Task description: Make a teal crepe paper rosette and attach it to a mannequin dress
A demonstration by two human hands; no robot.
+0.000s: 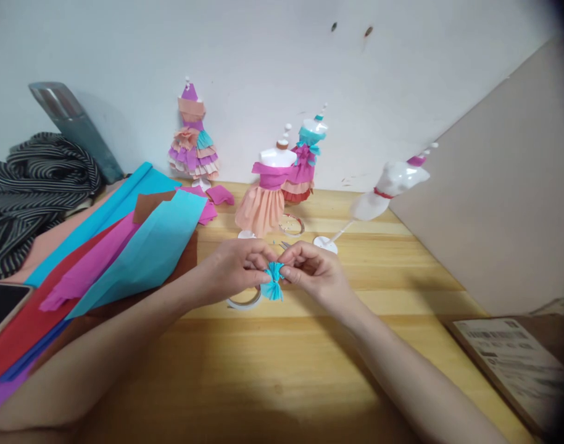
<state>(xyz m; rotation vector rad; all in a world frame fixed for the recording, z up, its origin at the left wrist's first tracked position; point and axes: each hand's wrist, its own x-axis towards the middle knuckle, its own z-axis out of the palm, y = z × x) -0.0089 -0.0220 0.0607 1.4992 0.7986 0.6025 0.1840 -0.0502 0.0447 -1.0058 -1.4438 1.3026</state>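
A small gathered piece of turquoise crepe paper (274, 285) is held in the air above the wooden table (282, 376), between the two hands. It fans out above and below a pinched middle, like a bow. The left hand (239, 266) has its thumb and forefinger closed on the paper's left side, the tips touching its upper left edge. The right hand (315, 271) pinches the upper right edge between thumb and forefinger, the other fingers curled in behind. The lower part of the paper hangs free below both thumbs; whether the curled fingers also touch it is hard to tell, as they are partly hidden.

Just beneath the left hand lies a roll of tape (245, 304), partly covered by it. Beyond the hands stands a small mannequin in a pink and peach dress (270, 191), with a second dressed mannequin (305, 163) close behind it. A third dressed mannequin (194, 139) stands near the wall, farther left. To the right, a bare white mannequin (395, 180) wears only narrow bands at neck and waist. Sheets of coloured crepe paper (147, 253) lie overlapping at the left, beside a phone (4, 308).
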